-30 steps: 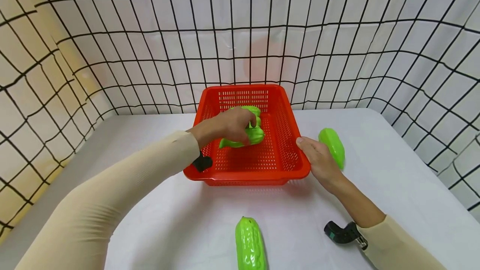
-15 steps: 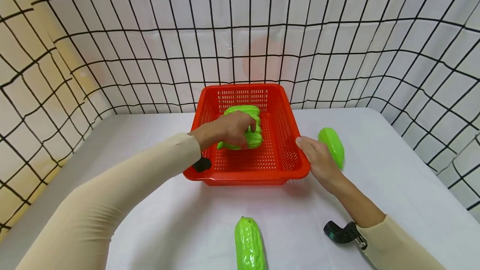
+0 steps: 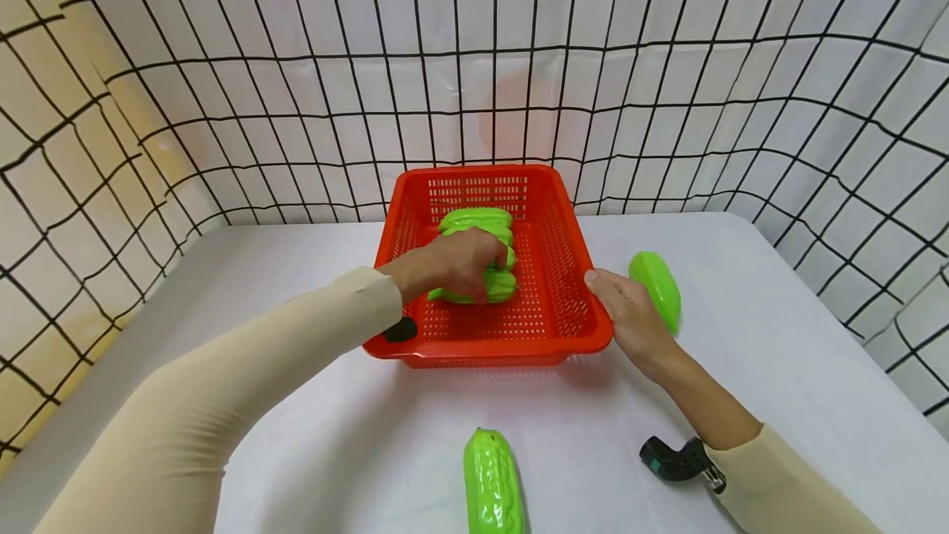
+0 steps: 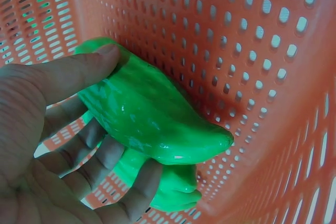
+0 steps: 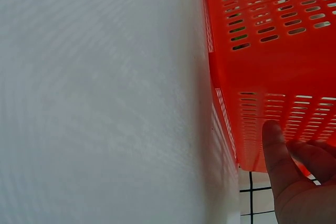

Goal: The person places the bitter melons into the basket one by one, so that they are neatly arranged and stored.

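In the head view, my left hand (image 3: 469, 264) is inside the red perforated basket (image 3: 482, 348), gripping a shiny green bitter melon (image 3: 500, 287) near the basket floor. The left wrist view shows the thumb across the top of this bitter melon (image 4: 152, 111) and the fingers curled under it, its tapered end pointing away. Other green bitter melons (image 3: 474, 217) lie just behind it in the basket, partly covered by the hand. My right hand (image 3: 632, 313) holds the basket's right rim, thumb over the edge; the right wrist view has fingers (image 5: 281, 156) against the outer wall.
One more bitter melon (image 3: 656, 291) lies on the white table (image 3: 749, 303) to the right of the basket. Another bitter melon (image 3: 493, 484) lies at the front centre. A black grid net (image 3: 489, 81) over white sheeting rises behind and on both sides.
My left hand has drawn the bitter melon slightly toward me and lower in the basket, uncovering more of the ones behind. The right hand and the basket have stayed in place.
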Tool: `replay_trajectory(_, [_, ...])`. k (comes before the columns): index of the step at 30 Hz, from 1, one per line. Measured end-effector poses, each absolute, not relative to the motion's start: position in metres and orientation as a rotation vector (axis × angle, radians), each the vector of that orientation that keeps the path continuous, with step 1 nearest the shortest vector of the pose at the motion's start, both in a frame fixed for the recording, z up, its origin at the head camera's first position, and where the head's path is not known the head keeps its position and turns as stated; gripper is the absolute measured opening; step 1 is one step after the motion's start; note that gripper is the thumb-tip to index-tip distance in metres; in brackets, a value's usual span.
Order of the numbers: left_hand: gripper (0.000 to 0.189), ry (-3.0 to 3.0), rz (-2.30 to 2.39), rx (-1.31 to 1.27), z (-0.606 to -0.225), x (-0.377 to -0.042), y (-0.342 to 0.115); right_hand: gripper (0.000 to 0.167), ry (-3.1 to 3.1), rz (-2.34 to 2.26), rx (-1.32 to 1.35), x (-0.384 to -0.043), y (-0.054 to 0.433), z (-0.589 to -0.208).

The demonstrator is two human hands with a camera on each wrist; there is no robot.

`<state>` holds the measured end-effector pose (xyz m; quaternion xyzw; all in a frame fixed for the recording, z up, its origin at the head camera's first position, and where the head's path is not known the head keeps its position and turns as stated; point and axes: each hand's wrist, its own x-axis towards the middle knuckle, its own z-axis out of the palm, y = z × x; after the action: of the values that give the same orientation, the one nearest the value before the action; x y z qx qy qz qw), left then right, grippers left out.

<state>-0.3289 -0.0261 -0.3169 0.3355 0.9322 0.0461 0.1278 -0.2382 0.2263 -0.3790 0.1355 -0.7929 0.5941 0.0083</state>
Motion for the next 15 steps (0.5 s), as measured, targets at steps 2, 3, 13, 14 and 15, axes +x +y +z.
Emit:
replay_trajectory(2, [0.048, 2.714, 0.119, 0.985, -0.3168, -0.3287, -0.0249, 0.049, -2.478, 1.854, 0.42, -0.2379, 0.2269, -0.3787])
replay_trajectory(3, [0.048, 2.715, 0.116, 0.98, -0.3167, -0.3286, -0.0243, 0.049, -2.478, 1.855, 0.419, -0.2377, 0.2272, -0.3786])
replay_trajectory(13, [0.056, 2.725, 0.078, 0.916, -0.3146, -0.329, -0.023, 0.05, -2.468, 1.864, 0.421, -0.2378, 0.228, -0.379])
replay_trajectory(14, [0.057, 2.726, 0.075, 0.915, -0.3143, -0.329, -0.023, 0.05, -2.467, 1.861, 0.42, -0.2379, 0.228, -0.379])
replay_trajectory(15, [0.057, 2.726, 0.075, 0.914, -0.314, -0.329, -0.023, 0.05, -2.467, 1.862, 0.421, -0.238, 0.2279, -0.3789])
